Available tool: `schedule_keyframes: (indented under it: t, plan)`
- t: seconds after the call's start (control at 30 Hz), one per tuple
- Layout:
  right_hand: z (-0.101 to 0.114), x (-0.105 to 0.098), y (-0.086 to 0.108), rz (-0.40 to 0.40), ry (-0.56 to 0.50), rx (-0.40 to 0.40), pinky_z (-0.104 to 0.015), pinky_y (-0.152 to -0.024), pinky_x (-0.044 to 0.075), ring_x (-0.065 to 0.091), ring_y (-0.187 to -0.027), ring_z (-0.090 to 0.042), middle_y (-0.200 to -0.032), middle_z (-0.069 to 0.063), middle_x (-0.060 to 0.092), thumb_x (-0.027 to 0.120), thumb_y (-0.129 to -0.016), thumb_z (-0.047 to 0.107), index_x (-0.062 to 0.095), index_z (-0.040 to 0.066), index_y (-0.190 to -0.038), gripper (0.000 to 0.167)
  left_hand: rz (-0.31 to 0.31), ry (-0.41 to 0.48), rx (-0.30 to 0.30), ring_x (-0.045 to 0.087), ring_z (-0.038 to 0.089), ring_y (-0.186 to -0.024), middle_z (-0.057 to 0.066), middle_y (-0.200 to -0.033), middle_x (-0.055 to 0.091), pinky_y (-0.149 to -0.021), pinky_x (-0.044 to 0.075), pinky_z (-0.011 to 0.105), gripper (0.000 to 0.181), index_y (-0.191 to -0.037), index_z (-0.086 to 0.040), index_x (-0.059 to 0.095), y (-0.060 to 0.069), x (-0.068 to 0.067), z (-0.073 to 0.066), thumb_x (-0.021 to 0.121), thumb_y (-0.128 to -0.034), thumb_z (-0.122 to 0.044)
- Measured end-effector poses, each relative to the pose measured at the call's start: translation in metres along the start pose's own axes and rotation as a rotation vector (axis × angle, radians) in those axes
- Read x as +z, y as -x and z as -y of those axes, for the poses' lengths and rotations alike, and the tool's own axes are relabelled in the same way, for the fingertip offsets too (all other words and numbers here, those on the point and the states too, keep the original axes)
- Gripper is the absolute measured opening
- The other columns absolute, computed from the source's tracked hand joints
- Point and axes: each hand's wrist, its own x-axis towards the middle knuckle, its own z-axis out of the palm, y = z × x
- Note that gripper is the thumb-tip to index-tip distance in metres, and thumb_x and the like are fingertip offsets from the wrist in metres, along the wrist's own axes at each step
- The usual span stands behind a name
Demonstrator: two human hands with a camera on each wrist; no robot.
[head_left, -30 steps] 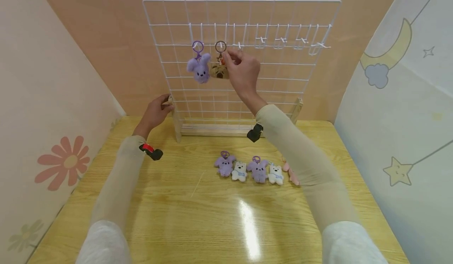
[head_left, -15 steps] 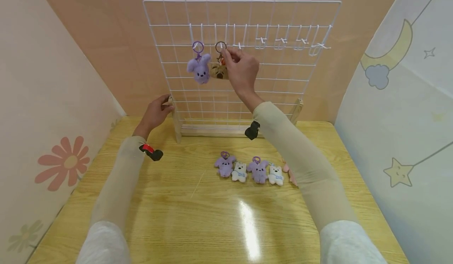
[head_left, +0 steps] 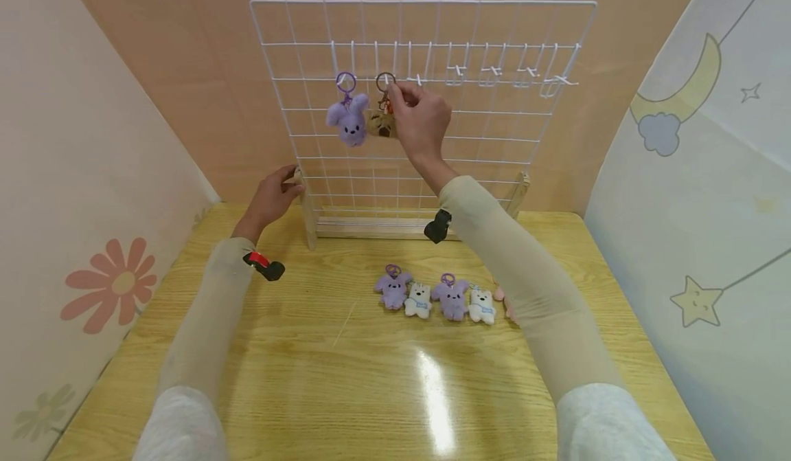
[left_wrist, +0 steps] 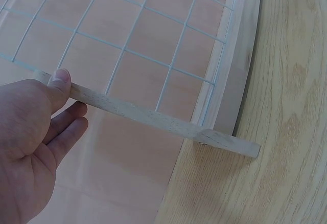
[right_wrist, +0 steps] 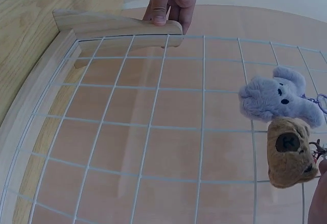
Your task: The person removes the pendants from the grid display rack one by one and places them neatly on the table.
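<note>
My right hand (head_left: 425, 119) pinches the clasp end of a brown plush bear keychain (head_left: 381, 124), whose dark ring (head_left: 386, 81) is at a hook on the white wire grid rack (head_left: 420, 1). Just left of it hangs a purple plush keychain (head_left: 351, 123) by its purple ring. In the right wrist view the brown bear (right_wrist: 288, 152) lies close beside the purple plush (right_wrist: 271, 93); only a bit of the hand shows there. My left hand (head_left: 272, 196) grips the rack's left wooden upright (head_left: 307, 207), thumb on one side and fingers on the other in the left wrist view.
Several white hooks (head_left: 492, 71) line the rack to the right. On the wooden table (head_left: 296, 378) lie two purple plush keychains (head_left: 452, 299), two white bear keychains (head_left: 418, 300) and a pink one (head_left: 509, 306), partly hidden by my right sleeve. Patterned walls stand at both sides.
My right hand and forearm have shifted slightly left, still holding the brown bear keychain at the hook. My left hand has stayed on the upright.
</note>
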Motion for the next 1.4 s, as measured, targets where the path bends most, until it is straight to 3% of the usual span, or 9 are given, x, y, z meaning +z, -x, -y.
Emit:
schedule_keyframes:
  t: [0.47, 0.9, 1.4]
  plan:
    - [0.001, 0.002, 0.003, -0.067, -0.098, 0.021, -0.017, -0.067, 0.048, 0.064, -0.068, -0.007, -0.082, -0.006, 0.077, 0.073, -0.097, 0.025, 0.082, 0.006, -0.093, 0.022, 0.004, 0.010, 0.008, 0.044, 0.045, -0.141, 0.026, -0.162, 0.032, -0.111, 0.042, 0.060, 0.063, -0.162, -0.002, 0.024, 0.000, 0.000, 0.000, 0.051, -0.1091, -0.022]
    - [0.010, -0.007, 0.017, -0.056, -0.234, 0.015, -0.019, -0.061, 0.049, 0.061, -0.067, -0.009, -0.081, -0.004, 0.074, 0.074, -0.097, 0.023, 0.080, 0.005, -0.092, 0.019, 0.000, 0.012, 0.014, 0.045, 0.044, -0.141, 0.025, -0.162, 0.032, -0.110, 0.042, 0.060, 0.062, -0.162, -0.004, 0.025, 0.001, -0.001, 0.002, 0.051, -0.1091, -0.022]
    - [0.022, -0.024, 0.031, -0.023, -0.256, -0.003, -0.020, -0.057, 0.047, 0.060, -0.067, -0.009, -0.076, 0.000, 0.071, 0.072, -0.096, 0.020, 0.080, 0.007, -0.091, 0.017, -0.001, 0.006, 0.016, 0.045, 0.045, -0.140, 0.026, -0.161, 0.033, -0.110, 0.042, 0.060, 0.062, -0.162, -0.003, 0.025, 0.002, -0.001, -0.001, 0.052, -0.1089, -0.022]
